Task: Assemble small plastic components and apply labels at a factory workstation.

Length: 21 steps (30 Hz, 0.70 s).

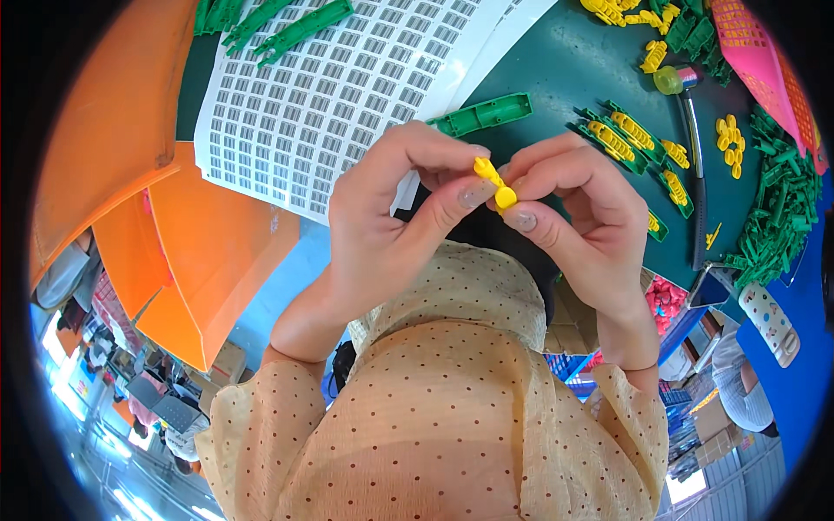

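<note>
Both hands meet over the near edge of the dark green table, pinching small yellow plastic parts. My left hand (382,204) grips a knobbly yellow plastic piece (486,168) between thumb and index finger. In my right hand (582,204) is a rounded yellow plastic piece (506,198), held by thumb and fingertips. The two pieces touch or are joined; I cannot tell which. Beyond the hands lies a long green plastic tray-like part (486,113). To the right rest green parts with yellow pieces (612,141) set in them.
Printed label sheets (304,122) cover the table's left, with green plastic parts (304,30) on top. A hammer (698,174) lies right, near yellow rings (731,146) and a heap of green parts (775,204). A pink basket (756,43) stands far right; orange bins (208,252) stand left.
</note>
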Each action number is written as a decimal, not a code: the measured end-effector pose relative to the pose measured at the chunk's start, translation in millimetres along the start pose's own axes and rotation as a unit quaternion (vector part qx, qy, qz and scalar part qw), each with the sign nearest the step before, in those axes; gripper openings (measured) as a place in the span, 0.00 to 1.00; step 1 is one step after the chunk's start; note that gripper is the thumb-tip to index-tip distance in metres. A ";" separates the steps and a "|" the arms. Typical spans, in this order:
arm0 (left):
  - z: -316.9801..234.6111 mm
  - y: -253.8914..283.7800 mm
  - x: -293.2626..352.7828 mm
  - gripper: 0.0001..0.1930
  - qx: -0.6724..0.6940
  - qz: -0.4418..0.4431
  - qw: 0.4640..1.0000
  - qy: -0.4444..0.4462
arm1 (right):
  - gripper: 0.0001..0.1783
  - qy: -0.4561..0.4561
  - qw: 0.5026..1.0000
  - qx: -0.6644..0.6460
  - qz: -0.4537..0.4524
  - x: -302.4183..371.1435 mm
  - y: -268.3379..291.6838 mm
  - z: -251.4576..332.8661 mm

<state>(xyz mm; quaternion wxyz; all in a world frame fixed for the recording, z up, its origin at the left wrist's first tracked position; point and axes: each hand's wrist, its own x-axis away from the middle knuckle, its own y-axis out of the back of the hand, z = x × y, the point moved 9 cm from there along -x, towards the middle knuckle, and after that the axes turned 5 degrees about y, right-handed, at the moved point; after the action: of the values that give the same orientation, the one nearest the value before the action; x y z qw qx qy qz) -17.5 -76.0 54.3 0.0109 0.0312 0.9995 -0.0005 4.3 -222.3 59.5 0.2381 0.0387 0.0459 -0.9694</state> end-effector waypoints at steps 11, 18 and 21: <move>-23.2 -11.2 11.1 0.12 -0.147 0.038 0.984 -0.094 | 0.18 0.030 0.994 0.107 0.019 2.4 -2.6 10.7; -8.2 6.0 15.0 0.13 -0.083 -0.039 0.994 -0.051 | 0.18 0.048 0.995 0.086 -0.023 2.3 -3.7 9.5; -13.3 4.8 15.4 0.15 -0.163 0.002 0.984 -0.076 | 0.17 0.056 0.970 0.232 0.045 -2.1 -6.5 17.0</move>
<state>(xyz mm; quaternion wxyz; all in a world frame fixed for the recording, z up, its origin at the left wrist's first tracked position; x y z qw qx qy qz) -32.9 -70.2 67.3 0.0918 0.0312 0.9824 0.1596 2.2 -217.4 77.0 0.2628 0.1490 -0.1690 -0.9381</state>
